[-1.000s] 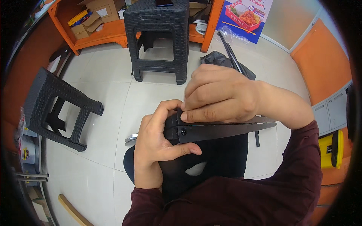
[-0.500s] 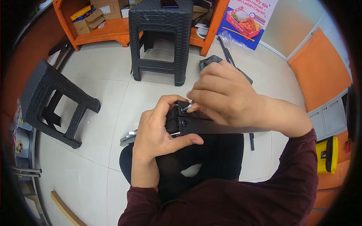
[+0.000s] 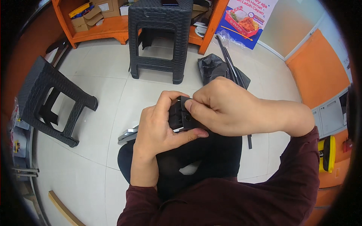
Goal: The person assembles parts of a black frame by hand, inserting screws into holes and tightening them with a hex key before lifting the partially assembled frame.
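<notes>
Above my lap, my left hand [image 3: 154, 126] is closed around the end of a black metal part [image 3: 176, 117]. Its fingers wrap over the far side and its thumb lies along the near edge. On the end plate of this part a dark round screw or hole [image 3: 187, 117] shows. My right hand [image 3: 226, 109] is closed in a fist against the same plate, thumb tip at its upper part. The small bent silver hex key it held half a second ago is now hidden by the fingers. The rest of the part is hidden behind the right hand.
A black woven-pattern stool [image 3: 158, 41] stands ahead, with another stool [image 3: 56, 101] at the left. Dark rods [image 3: 230, 62] and a black plastic bag [image 3: 211, 67] lie on the floor beyond my right hand. Silver metal pieces [image 3: 128, 135] are beside my left wrist.
My right hand has turned and lowered, its fingers curling over the hex key, which was visible at the upper screw. The black part has tilted, and its long side is now covered.
</notes>
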Demonstrator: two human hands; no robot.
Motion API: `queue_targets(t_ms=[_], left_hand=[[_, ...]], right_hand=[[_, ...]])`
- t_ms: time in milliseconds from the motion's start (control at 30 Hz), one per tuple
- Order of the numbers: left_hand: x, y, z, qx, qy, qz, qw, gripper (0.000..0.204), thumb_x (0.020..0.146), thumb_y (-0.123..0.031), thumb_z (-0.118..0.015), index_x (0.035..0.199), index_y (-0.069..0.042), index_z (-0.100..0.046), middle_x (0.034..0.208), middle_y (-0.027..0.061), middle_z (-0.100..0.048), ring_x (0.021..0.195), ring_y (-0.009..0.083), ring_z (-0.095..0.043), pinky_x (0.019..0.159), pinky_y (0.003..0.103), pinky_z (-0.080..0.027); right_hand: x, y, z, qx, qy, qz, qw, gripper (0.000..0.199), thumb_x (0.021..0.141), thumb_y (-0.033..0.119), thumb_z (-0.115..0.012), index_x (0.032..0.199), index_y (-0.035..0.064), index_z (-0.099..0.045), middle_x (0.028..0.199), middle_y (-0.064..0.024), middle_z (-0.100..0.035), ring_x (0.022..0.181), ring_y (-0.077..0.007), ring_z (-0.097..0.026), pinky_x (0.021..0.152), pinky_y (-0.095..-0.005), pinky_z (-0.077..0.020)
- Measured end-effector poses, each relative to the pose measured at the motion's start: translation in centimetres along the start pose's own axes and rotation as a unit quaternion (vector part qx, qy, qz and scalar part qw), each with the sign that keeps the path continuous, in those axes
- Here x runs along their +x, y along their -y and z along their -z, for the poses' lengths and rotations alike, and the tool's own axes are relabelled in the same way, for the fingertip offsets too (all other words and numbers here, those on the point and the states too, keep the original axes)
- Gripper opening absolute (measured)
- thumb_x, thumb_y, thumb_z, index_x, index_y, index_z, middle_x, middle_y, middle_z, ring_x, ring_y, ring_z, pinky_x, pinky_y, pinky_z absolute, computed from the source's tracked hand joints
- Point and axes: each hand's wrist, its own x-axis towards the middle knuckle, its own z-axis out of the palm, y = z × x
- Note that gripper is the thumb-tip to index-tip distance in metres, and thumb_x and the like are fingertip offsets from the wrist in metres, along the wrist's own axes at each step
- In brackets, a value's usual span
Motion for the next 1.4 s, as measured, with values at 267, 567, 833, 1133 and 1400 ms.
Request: queue_targets(t_ms=[267, 567, 833, 1133, 1400], left_hand=[[0.0, 0.1, -0.1, -0.027, -0.010, -0.011, 1.000, 0.081, 0.059, -0.044, -0.098, 0.115, -0.003, -0.056, 0.084, 0.0112, -0.074, 0.077, 0.0276, -0.076, 0.067, 0.032, -0.056], [0.0, 0.0, 0.5, -0.021, -0.005, -0.013, 1.000, 0.088, 0.058, -0.059, -0.095, 0.115, -0.005, -0.056, 0.086, 0.0113, -0.074, 0.078, 0.0277, -0.076, 0.069, 0.032, -0.056], [-0.3, 0.0, 1.1, 0.011, 0.035, 0.025, 0.999, 0.097, 0.052, -0.062, -0.096, 0.118, -0.003, -0.056, 0.092, 0.0096, -0.073, 0.088, 0.0216, -0.073, 0.079, 0.029, -0.054], [-0.3, 0.2, 1.0, 0.004, 0.027, 0.008, 1.000, 0.096, 0.052, -0.063, -0.095, 0.117, -0.006, -0.055, 0.087, 0.0072, -0.074, 0.084, 0.0206, -0.075, 0.076, 0.027, -0.054], [-0.3, 0.2, 0.9, -0.008, 0.026, 0.007, 1.000, 0.097, 0.051, -0.062, -0.096, 0.118, -0.005, -0.055, 0.088, 0.0084, -0.074, 0.085, 0.0217, -0.075, 0.077, 0.028, -0.055]], right_hand=[[0.0, 1.7, -0.3, 0.204, 0.028, -0.197, 0.959, 0.041, 0.098, 0.020, -0.053, 0.071, -0.0067, -0.069, 0.055, -0.0153, -0.061, 0.049, -0.0204, -0.061, 0.052, -0.0355, -0.0499], [-1.3, -1.5, -0.2, -0.028, -0.098, 0.126, 0.987, 0.020, 0.095, 0.015, -0.068, 0.095, -0.0053, -0.069, 0.070, -0.0140, -0.061, 0.061, -0.0245, -0.063, 0.055, -0.0416, -0.0485], [-0.7, -3.9, -0.1, -0.243, -0.141, 0.392, 0.876, 0.030, 0.080, 0.012, -0.077, 0.105, -0.0018, -0.068, 0.079, -0.0073, -0.059, 0.068, -0.0230, -0.062, 0.051, -0.0350, -0.0468], [0.9, -4.3, 0.6, -0.348, -0.147, 0.465, 0.801, 0.031, 0.073, 0.021, -0.077, 0.096, 0.0012, -0.069, 0.081, -0.0026, -0.056, 0.073, -0.0173, -0.056, 0.049, -0.0295, -0.0427], [0.8, -4.0, 0.7, -0.369, -0.154, 0.466, 0.789, 0.031, 0.072, 0.023, -0.076, 0.093, 0.0022, -0.070, 0.078, -0.0005, -0.053, 0.071, -0.0154, -0.053, 0.049, -0.0279, -0.0391]])
